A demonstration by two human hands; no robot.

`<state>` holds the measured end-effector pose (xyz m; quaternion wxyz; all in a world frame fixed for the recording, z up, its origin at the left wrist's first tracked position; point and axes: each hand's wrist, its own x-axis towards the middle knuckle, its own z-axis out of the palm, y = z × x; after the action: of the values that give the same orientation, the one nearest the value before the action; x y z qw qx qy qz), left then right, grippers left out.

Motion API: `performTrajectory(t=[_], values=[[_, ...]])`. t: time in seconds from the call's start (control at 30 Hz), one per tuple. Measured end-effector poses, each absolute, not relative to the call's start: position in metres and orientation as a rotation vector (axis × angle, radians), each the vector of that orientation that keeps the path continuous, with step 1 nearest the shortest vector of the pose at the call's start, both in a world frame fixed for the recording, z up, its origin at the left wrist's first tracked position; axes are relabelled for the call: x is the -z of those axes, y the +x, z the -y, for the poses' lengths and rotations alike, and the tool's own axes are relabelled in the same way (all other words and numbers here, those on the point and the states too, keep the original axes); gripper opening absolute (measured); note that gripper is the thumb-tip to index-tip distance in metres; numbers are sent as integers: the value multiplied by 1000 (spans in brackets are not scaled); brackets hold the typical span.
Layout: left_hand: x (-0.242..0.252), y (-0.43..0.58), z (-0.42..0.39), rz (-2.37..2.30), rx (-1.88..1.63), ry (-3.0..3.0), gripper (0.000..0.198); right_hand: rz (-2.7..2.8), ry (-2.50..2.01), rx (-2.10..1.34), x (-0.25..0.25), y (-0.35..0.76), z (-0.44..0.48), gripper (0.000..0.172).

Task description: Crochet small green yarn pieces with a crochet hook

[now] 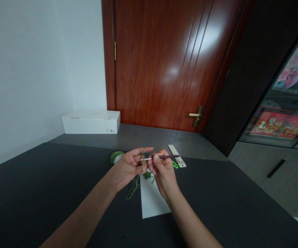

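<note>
My right hand (163,168) grips a crochet hook (166,157) with a dark handle and a silver shaft, its tip pointing left. The tip reaches to the fingers of my left hand (128,167), where green yarn (130,193) runs round the raised index finger. Thumb and fingers of my left hand pinch the yarn. A loose strand trails down from there onto the table. Just below the hands hangs or lies a small green yarn piece (148,175); I cannot tell which. Partly behind my left hand sits a green yarn ball (116,156) with a pale label.
A white sheet of paper (154,203) lies under my hands on the dark table (48,193). To the right are a pale ruler (177,155) and a bright green plastic piece (175,165). A white box (90,122) stands at the back left, before a wooden door (159,69).
</note>
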<state>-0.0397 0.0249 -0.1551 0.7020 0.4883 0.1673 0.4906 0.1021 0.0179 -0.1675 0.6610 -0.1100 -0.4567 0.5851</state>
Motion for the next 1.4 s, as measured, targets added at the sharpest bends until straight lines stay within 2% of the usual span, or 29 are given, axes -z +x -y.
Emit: performTrajectory(t=[0.33, 0.53, 0.63, 0.8, 0.97, 1.17, 1.27, 1.4], values=[[151, -34, -21, -398, -1167, 1153, 61, 1098, -347, -1060, 172, 100, -17, 24], [147, -27, -13, -470, -1298, 1143, 56, 1481, -533, -361, 178, 118, -12, 9], [147, -22, -11, -445, -1306, 1070, 56, 1584, -583, -172, 182, 126, -10, 11], [152, -21, -12, -367, -1148, 914, 62, 1552, -452, -186, 184, 122, -14, 19], [150, -23, -10, -381, -1193, 998, 66, 1425, -424, -279, 185, 116, -16, 18], [147, -17, -5, -452, -1331, 1031, 58, 1638, -551, 70, 177, 127, -12, 11], [150, -16, -6, -413, -1254, 947, 59, 1601, -475, 125, 175, 128, -14, 11], [155, -19, -11, -320, -1101, 859, 64, 1519, -314, -98, 177, 120, -18, 13]])
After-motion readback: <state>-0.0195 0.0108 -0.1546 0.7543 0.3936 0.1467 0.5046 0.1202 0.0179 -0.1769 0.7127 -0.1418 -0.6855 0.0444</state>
